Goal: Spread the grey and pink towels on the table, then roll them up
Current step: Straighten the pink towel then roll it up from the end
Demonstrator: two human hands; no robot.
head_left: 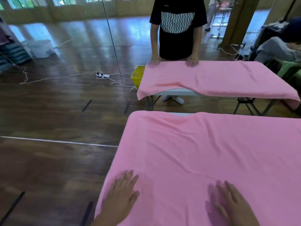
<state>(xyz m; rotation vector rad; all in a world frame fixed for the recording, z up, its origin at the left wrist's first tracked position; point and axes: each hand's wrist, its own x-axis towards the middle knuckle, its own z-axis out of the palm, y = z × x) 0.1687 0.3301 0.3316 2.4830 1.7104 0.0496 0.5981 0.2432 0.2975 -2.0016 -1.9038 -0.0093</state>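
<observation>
Pressing flat on the pink towel (203,152), the left hand (121,195) and right hand (231,203) lie palm down, fingers spread, gripping nothing. The towel covers the desk (180,114), hands near its closest edge.

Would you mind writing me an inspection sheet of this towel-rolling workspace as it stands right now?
Surface: near table almost wholly covered; a white strip shows at its far edge.
Job's things: pink towel spread flat with light creases, not rolled; grey towel not seen.
Clutter: nothing seen on the towel.
Grippers: left hand and right hand lie open, palms down on the near end.
Cables: power strip and white cords trail across the wooden floor.
Surroundings: second table with another pink towel, a person pressing both hands on it; yellow basket beside it.
</observation>
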